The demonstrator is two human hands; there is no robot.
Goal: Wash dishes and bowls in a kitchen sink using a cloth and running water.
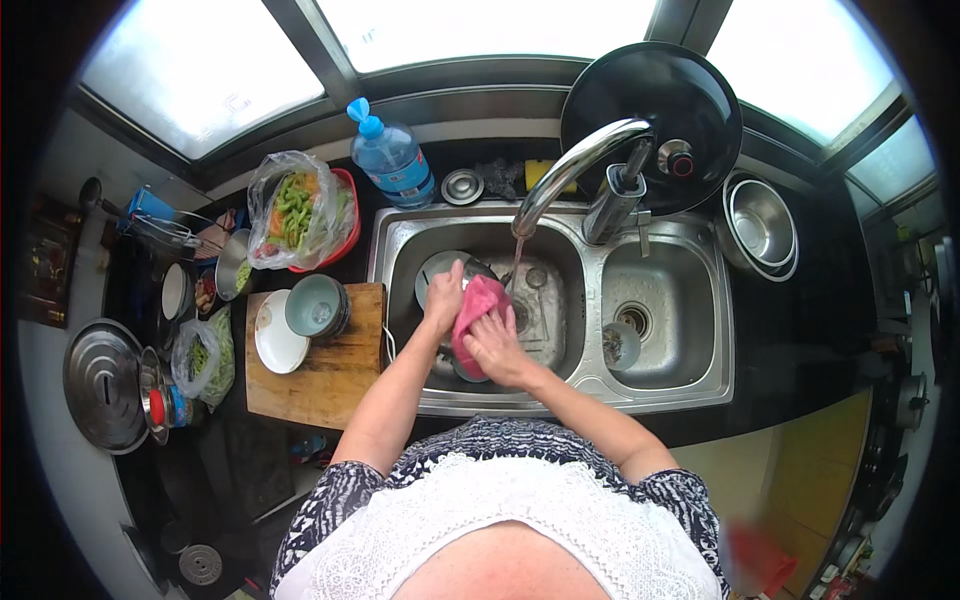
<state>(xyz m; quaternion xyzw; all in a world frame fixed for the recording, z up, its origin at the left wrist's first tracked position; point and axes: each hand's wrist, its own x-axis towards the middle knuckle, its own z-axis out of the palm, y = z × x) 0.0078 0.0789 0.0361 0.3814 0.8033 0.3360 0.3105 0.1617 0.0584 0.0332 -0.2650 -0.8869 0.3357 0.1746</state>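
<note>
Both hands are over the larger basin of a steel double sink (576,300). A pink cloth (478,300) is held between them, beside a thin stream of water from the chrome faucet (570,157). My right hand (495,345) presses on the cloth with spread fingers. My left hand (445,296) is at the cloth's left edge, fingers pointing up; what it grips behind the cloth is hidden. A pale dish (431,277) lies in the basin behind my left hand, and a ladle (537,279) rests on the basin floor. In the smaller basin a bowl (622,346) holds scraps.
At left, a wooden cutting board (337,382) bears a white plate (282,352) and stacked bowls (315,304). Behind stand bagged cut vegetables (294,217) and a blue pump bottle (394,161). A large black lid (630,82) leans behind the faucet; steel bowls (759,225) sit at right.
</note>
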